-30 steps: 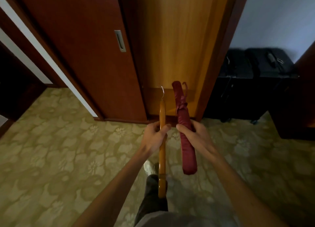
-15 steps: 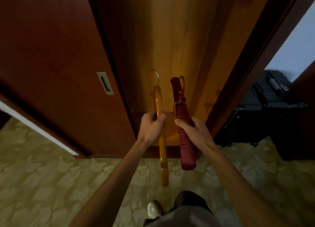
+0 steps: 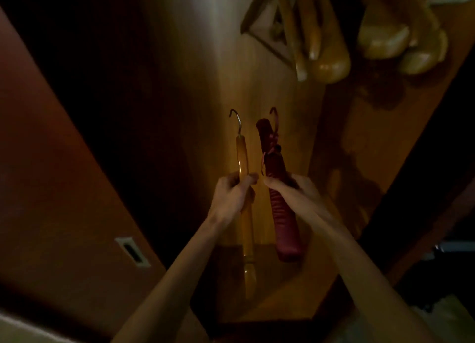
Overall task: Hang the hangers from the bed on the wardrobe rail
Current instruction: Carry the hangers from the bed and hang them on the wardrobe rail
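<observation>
My left hand (image 3: 232, 196) grips a light wooden hanger (image 3: 246, 224) edge-on, its metal hook pointing up. Just to its right, my right hand (image 3: 295, 191) holds a dark red padded hanger (image 3: 285, 229), also upright with its hook on top. Both hangers are raised inside the open wardrobe (image 3: 257, 59), side by side and a little apart. Several wooden hangers (image 3: 331, 59) hang at the top right, well above the two I hold. The rail itself is out of sight.
The reddish sliding wardrobe door (image 3: 64, 188) with a recessed metal handle (image 3: 132, 251) fills the left. The wardrobe's right side panel (image 3: 424, 136) runs diagonally. The interior is dim. A strip of patterned carpet (image 3: 449, 317) shows at the bottom right.
The view has tilted up into the wardrobe and I have stepped closer. Both hands have lifted the hangers higher, and the hanging wooden hangers at the top right have come into sight.
</observation>
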The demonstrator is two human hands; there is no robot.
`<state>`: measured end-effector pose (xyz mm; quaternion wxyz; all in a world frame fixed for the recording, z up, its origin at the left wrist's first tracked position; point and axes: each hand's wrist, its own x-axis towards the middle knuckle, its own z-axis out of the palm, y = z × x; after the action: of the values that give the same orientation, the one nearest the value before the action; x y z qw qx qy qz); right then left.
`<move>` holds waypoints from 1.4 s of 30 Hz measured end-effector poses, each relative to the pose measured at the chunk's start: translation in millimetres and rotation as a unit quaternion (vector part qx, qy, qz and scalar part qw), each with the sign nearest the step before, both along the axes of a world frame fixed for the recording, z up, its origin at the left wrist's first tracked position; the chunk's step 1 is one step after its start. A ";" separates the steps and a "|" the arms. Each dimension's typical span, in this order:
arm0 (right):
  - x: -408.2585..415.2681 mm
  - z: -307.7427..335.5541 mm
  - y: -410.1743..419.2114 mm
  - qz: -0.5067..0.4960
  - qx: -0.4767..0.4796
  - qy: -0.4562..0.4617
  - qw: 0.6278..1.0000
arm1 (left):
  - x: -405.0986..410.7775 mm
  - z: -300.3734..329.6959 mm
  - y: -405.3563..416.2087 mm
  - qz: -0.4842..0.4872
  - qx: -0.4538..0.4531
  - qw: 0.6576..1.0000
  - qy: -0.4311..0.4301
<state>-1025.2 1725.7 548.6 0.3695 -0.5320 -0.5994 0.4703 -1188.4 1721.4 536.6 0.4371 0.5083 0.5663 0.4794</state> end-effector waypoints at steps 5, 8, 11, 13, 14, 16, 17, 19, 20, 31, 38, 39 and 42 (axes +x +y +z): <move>-15.1 55.4 60.4 0.016 0.049 -0.015 0.999 | -13.4 59.9 60.6 0.033 0.042 0.999 -0.005; -29.6 82.9 85.7 0.027 0.077 0.002 0.997 | -26.9 95.1 87.0 0.048 0.055 0.997 -0.010; -44.6 105.9 105.5 0.024 0.099 0.011 0.995 | -40.3 125.7 111.3 0.051 0.077 0.996 -0.013; -55.8 123.4 116.5 0.014 0.111 0.024 0.993 | -46.8 145.5 125.9 0.042 0.089 0.995 -0.014; -60.4 131.8 123.3 0.014 0.119 0.030 0.992 | -49.6 155.6 132.5 0.040 0.092 0.995 -0.018; -69.6 149.2 132.8 0.017 0.131 0.038 0.991 | -54.3 172.8 143.9 0.038 0.095 0.994 -0.027; -73.4 158.3 136.5 0.016 0.137 0.042 0.990 | -56.4 181.3 150.0 0.038 0.100 0.994 -0.036; -77.2 172.9 147.2 0.000 0.151 0.056 0.987 | -58.1 198.4 157.6 0.035 0.114 0.991 -0.054; -78.4 180.6 150.9 -0.008 0.159 0.066 0.985 | -56.7 206.8 159.3 0.029 0.120 0.990 -0.062; -74.5 242.1 183.6 -0.033 0.206 0.094 0.974 | -49.2 274.7 186.4 -0.032 0.201 0.979 -0.026; -69.2 263.3 208.2 -0.042 0.196 0.101 0.974 | -44.2 290.3 197.5 -0.040 0.215 0.976 -0.024; -67.8 265.3 211.3 -0.042 0.190 0.095 0.976 | -43.4 290.2 199.4 -0.043 0.215 0.975 -0.023; -64.9 269.5 216.8 -0.044 0.168 0.089 0.981 | -42.1 286.4 202.6 -0.050 0.211 0.976 -0.021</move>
<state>-1090.2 1942.5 818.1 0.5256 -0.4448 -0.6104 0.3917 -1230.5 1924.0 823.0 0.3552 0.6066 0.4174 0.5759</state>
